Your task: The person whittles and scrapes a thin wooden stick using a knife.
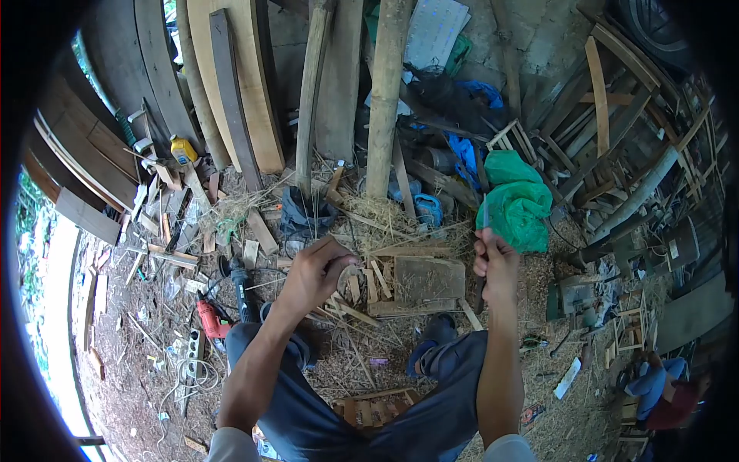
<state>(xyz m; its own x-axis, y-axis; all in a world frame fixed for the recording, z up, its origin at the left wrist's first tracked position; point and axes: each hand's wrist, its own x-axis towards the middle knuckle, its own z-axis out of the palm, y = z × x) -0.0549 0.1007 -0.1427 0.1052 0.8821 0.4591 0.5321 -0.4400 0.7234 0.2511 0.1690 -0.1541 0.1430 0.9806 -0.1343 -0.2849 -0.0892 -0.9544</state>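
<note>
Two bare hands are held out above a littered floor (131, 385), well apart from each other. In the right hand (496, 266), a narrow knife-like tool (486, 213) is gripped by closed fingers, its grey end pointed toward the far side, just beside a green plastic bag (523, 219). The left hand (312, 269) is bent at the wrist, its fingers curled toward the thumb; whether anything thin is pinched there cannot be told, as the fingertips are poorly seen. Between the hands, a worn wooden block (431, 279) is laid on the floor, with pale sticks (373, 285) scattered at its left. Further left, a grinder (244, 291) and a red drill (212, 319) are seen near each other, with a power strip (195, 354) placed nearer. On the far side, a black bag (302, 215) is surrounded by straw, and a yellow bottle (183, 150) is stood to its left. At the near right, another person (666, 393) is seated, dressed in a red top and blue trousers.
</note>
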